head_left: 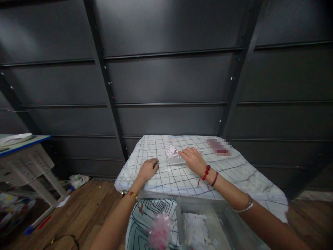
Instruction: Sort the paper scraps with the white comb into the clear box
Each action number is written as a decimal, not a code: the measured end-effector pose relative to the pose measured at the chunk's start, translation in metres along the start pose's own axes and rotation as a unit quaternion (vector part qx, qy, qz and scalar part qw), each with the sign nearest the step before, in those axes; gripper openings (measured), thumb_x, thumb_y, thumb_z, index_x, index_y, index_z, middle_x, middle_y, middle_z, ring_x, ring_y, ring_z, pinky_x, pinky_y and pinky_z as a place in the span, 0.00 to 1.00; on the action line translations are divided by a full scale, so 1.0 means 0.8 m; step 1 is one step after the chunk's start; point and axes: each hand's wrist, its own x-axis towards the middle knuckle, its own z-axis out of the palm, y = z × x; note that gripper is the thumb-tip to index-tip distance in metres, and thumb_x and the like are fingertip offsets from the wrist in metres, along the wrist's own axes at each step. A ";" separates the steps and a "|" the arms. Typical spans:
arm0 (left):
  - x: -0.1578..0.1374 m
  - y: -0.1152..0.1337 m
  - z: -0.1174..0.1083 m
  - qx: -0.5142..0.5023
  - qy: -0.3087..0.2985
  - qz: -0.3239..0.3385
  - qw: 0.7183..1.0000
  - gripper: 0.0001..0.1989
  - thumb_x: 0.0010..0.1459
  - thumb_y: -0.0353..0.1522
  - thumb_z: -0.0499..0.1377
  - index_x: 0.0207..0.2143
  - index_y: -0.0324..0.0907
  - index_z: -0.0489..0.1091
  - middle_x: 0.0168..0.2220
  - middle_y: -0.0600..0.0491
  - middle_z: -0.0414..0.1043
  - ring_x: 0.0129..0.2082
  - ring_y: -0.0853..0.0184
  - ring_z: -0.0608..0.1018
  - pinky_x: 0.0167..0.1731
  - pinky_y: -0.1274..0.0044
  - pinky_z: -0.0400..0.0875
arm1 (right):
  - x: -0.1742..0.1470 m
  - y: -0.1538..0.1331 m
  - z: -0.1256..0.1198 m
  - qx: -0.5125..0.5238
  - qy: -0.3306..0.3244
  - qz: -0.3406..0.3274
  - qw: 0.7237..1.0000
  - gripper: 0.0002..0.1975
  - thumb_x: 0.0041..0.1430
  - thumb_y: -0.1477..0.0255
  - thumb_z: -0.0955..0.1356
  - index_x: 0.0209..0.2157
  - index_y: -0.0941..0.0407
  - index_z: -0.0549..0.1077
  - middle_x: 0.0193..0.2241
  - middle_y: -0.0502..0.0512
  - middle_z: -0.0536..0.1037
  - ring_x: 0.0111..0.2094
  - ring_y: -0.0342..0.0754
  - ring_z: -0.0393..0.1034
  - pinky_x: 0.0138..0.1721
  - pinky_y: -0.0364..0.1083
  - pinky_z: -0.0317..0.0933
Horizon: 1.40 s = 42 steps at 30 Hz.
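Observation:
My right hand is over a small, low, pale box on the checked cloth. Its fingers are bent together, with fingertips touching the white and pink pieces heaped at the box's left end; whatever they pinch is hidden. To the left, my left hand rests on the cloth with its fingers curled in. A small dark patch shows under those fingertips, and I cannot tell if it is an object or shadow. A tiny white scrap lies between the hands.
The checked cloth covers a table against a dark panelled wall. A blurred-out reddish item lies at the back right. Nearer me are a grey plastic bin with white paper pieces and a fluffy pink bundle. Another table stands left.

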 end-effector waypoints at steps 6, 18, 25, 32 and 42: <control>0.000 -0.002 0.002 0.005 0.000 0.004 1.000 0.15 0.56 0.29 0.50 0.45 0.37 0.67 0.47 0.48 0.69 0.48 0.64 0.69 0.50 0.76 0.59 | -0.007 -0.014 -0.012 0.032 -0.016 -0.022 0.999 0.14 0.50 0.86 0.58 0.35 0.61 0.70 0.26 0.55 0.70 0.31 0.48 0.57 0.33 0.46 0.48; 0.000 -0.003 0.002 -0.003 0.002 0.004 1.000 0.14 0.55 0.29 0.50 0.44 0.38 0.67 0.47 0.48 0.69 0.48 0.64 0.69 0.50 0.75 0.59 | -0.019 -0.020 -0.018 0.043 -0.034 0.015 0.998 0.17 0.49 0.87 0.58 0.37 0.61 0.70 0.26 0.55 0.70 0.31 0.48 0.58 0.33 0.46 0.50; -0.001 -0.001 0.000 -0.005 -0.002 0.002 1.000 0.14 0.56 0.29 0.50 0.45 0.38 0.67 0.46 0.48 0.69 0.47 0.64 0.70 0.49 0.75 0.60 | -0.012 -0.009 -0.009 0.124 -0.076 -0.021 0.989 0.19 0.48 0.89 0.57 0.37 0.59 0.70 0.31 0.55 0.72 0.35 0.47 0.59 0.37 0.46 0.53; 0.000 0.000 -0.001 -0.005 -0.007 -0.002 1.000 0.15 0.56 0.30 0.50 0.45 0.38 0.66 0.47 0.49 0.69 0.48 0.64 0.69 0.49 0.75 0.59 | -0.033 0.023 -0.035 0.174 -0.111 -0.017 0.978 0.18 0.47 0.88 0.57 0.35 0.58 0.69 0.28 0.54 0.71 0.34 0.47 0.60 0.38 0.47 0.55; 0.001 -0.001 0.001 -0.004 -0.011 -0.002 1.000 0.14 0.57 0.30 0.50 0.45 0.39 0.67 0.47 0.49 0.69 0.48 0.64 0.69 0.50 0.75 0.59 | -0.040 0.023 -0.038 0.198 -0.114 0.003 0.973 0.15 0.50 0.86 0.56 0.33 0.57 0.69 0.28 0.54 0.71 0.33 0.47 0.61 0.37 0.46 0.56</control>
